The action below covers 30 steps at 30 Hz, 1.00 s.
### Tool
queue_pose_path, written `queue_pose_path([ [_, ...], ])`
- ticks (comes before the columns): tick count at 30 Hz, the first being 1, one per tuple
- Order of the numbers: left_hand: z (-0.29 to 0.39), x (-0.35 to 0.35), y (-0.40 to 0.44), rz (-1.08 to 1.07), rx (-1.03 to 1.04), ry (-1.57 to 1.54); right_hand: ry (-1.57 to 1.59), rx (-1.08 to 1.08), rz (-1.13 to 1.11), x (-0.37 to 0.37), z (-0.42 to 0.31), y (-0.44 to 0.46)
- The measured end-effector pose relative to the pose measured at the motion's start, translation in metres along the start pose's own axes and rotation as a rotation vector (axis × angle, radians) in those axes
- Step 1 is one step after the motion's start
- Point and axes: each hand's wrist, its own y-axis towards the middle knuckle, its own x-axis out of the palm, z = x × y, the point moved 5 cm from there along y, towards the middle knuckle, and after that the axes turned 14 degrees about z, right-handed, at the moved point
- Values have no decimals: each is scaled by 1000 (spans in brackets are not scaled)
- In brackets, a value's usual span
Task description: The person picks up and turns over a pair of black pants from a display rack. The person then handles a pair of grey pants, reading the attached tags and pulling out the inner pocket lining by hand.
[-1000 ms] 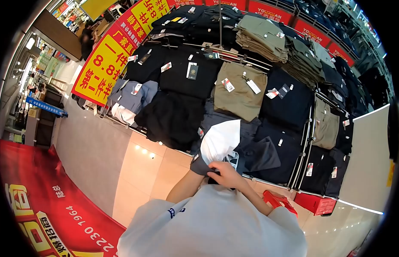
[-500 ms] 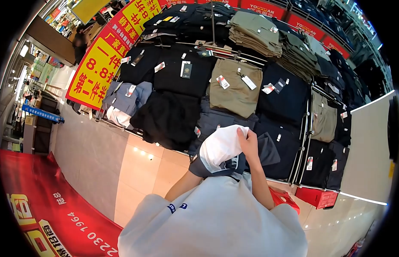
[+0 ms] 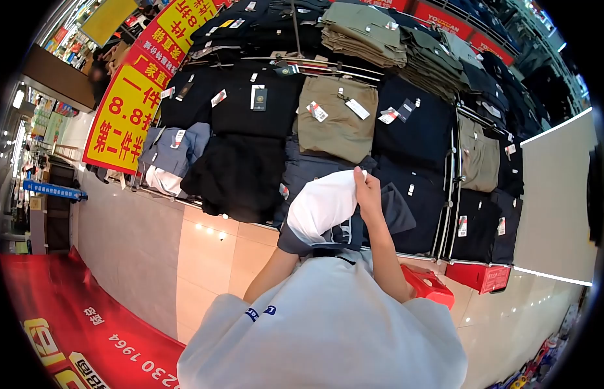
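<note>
In front of my chest are dark grey trousers (image 3: 293, 241), with a bunched white lining (image 3: 323, 206) turned outward. My right hand (image 3: 368, 192) pinches the upper right edge of this lining between thumb and fingers. The left forearm reaches up to the dark cloth on the lower left, but the cloth hides my left hand and its fingers. Just beyond the held garment lie folded dark grey trousers (image 3: 308, 170) on the rack. Khaki trousers (image 3: 338, 123) with paper tags are folded above them.
The sloping display rack (image 3: 452, 194) carries folded dark trousers and khaki stacks (image 3: 363, 35). A red-and-yellow sign (image 3: 123, 107) stands at its left end. To the right are a red box (image 3: 477, 277) and a pale panel (image 3: 555, 201). A red banner (image 3: 88, 324) fills the lower left.
The view has shifted, so the rack sits slightly higher and further left. My right hand has raised the white lining's edge a little and still grips it.
</note>
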Motion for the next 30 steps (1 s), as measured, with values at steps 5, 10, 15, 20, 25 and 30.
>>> queue_pose_path([
  [5,50,-3,14,12,212,248,57,-18,-50,1,-15,2],
  [10,1,0,7,86,-366,-623,119,-5,-96,1,-42,-6],
  [15,11,-1,5,73,-264,-470,170,21,-88,-2,-49,-10],
  [20,25,9,10,-58,-12,187,156,-15,-9,-15,-36,-7],
  [25,9,26,20,-209,374,1058,-42,-358,361,-40,-29,-28],
  [30,-81,26,1,-115,369,982,-270,-554,-41,-31,-41,-102],
])
